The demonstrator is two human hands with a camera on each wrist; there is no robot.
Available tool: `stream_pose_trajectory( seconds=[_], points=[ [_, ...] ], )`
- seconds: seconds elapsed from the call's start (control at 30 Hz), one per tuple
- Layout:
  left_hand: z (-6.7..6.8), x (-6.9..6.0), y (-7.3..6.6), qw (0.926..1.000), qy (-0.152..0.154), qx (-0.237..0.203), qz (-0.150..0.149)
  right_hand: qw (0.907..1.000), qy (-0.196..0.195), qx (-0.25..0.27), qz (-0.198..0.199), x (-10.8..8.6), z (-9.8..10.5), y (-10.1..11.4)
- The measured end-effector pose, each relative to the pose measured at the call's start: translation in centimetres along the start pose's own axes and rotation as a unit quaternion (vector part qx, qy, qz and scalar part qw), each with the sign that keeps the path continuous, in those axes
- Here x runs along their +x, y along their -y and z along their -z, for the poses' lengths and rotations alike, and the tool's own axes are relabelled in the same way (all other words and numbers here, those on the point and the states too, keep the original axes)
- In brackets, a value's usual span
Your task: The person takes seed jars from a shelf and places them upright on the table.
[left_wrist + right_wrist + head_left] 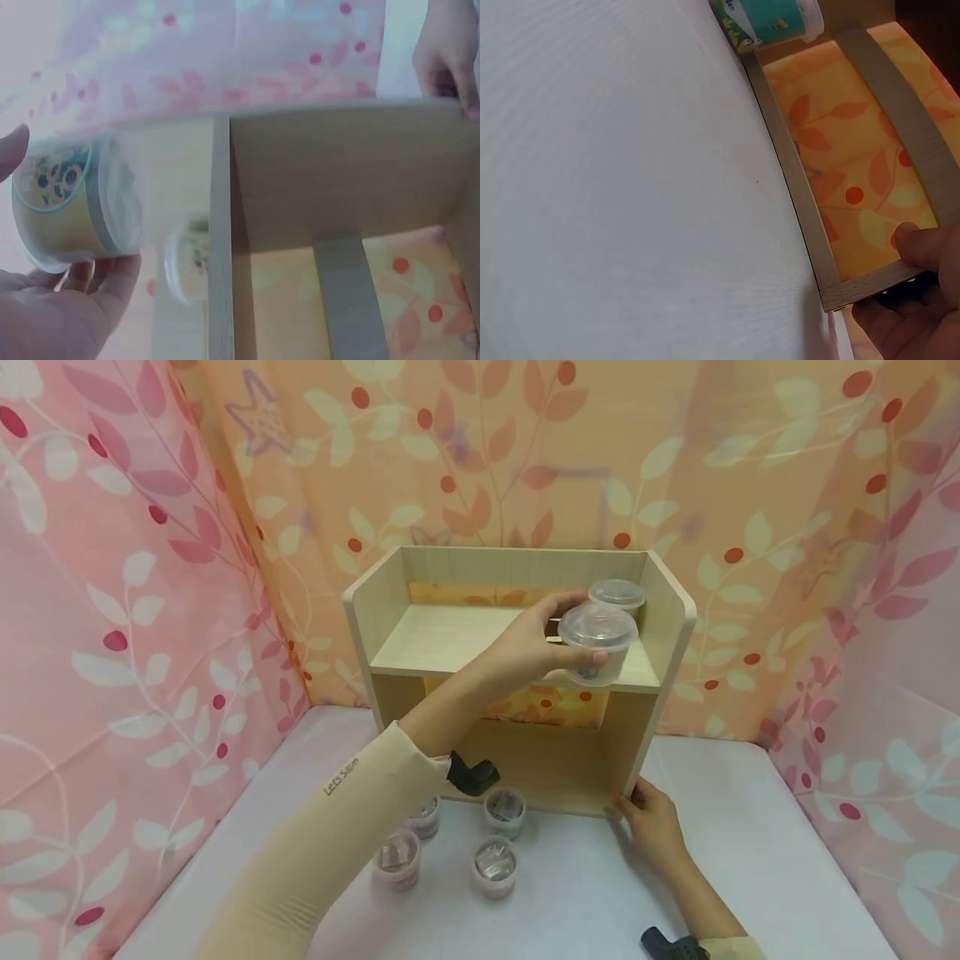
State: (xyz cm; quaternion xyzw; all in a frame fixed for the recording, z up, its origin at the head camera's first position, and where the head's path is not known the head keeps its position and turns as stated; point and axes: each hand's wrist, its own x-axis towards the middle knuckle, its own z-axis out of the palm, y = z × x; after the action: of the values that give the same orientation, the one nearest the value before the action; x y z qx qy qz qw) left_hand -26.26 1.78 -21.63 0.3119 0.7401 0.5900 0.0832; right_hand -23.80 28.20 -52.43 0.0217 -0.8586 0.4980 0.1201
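My left hand [528, 643] grips a lidded clear plastic tub [598, 647] in front of the right end of the upper shelf. Thumb and fingers curl round its sides; in the left wrist view the tub [60, 199] shows a printed label with dark round shapes. Just behind it, a similar lidded tub [617, 593] stands on that shelf. The small pale wooden shelf unit [442, 631] has two levels. Low at its front right, my right hand [656, 822] holds the side panel's edge, thumb inside and fingers outside in the right wrist view [915, 300].
Several small lidded tubs stand on the white cloth before the unit, among them a front tub [495, 864] and one close to the unit's lower edge [505, 812]. My left forearm partly covers another tub [423, 817]. Floral curtains [487, 460] hang behind and at both sides.
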Motion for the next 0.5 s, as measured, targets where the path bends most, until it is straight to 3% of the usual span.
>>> stream_pose_trajectory(
  seconds=[0.13,0.27,0.37,0.5],
  points=[
    [-0.9,-3.3,0.6,0.9995,0.007,-0.030,-0.003,1.0000,0.006,-0.001,0.002,-0.2,0.0,-0.1],
    [-2.0,-6.5,2.5,0.9999,0.004,0.009,0.013,0.9999,0.008,-0.011,0.003,-0.2,0.2,0.1],
    [-2.8,-8.0,3.9,0.9978,0.004,0.063,0.020,0.9998,0.006,-0.020,0.007,-0.1,0.3,0.3],
    [-4.0,-8.9,5.8,0.9947,0.010,0.095,0.037,0.9997,0.001,-0.022,0.005,-0.1,0.3,0.4]
  ],
)
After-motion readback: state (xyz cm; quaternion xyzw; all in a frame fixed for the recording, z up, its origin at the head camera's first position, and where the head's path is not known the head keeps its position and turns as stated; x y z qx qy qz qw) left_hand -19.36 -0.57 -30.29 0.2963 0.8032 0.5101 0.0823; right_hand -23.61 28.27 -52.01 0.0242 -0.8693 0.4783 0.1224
